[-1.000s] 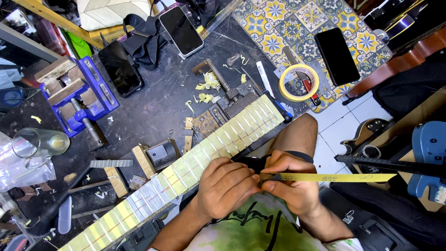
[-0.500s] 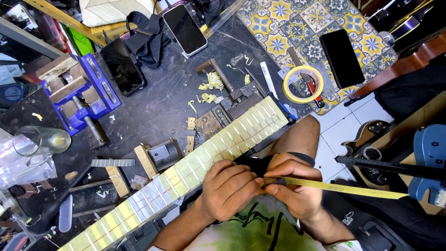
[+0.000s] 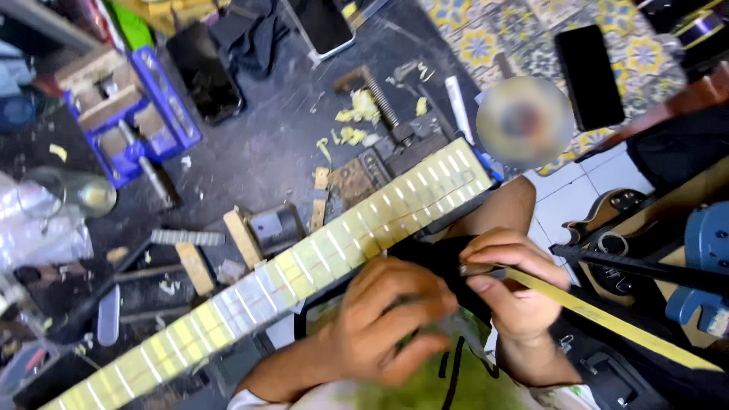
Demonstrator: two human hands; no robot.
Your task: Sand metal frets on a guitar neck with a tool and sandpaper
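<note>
A long guitar neck (image 3: 304, 262) with its fingerboard taped in pale yellow-green between the frets lies slantwise over the dark workbench (image 3: 258, 152). My right hand (image 3: 516, 285) grips the near end of a yellow metal ruler (image 3: 607, 319), which runs down to the right. My left hand (image 3: 387, 323) is curled just beside it, below the neck's edge, fingers closed on a small dark thing that I cannot make out. Both hands sit close together over my lap.
A blue vise (image 3: 121, 114), two dark phones (image 3: 205, 72) (image 3: 588, 76), a third phone (image 3: 323, 23), wood blocks (image 3: 243, 235), yellow shavings (image 3: 357, 114) and a glass jar (image 3: 76, 193) lie about. A patterned tile floor (image 3: 486, 38) and a guitar body (image 3: 607, 220) lie to the right.
The view has swung and blurred. The ruler's far end has dropped lower to the right. My hands stay together at its near end.
</note>
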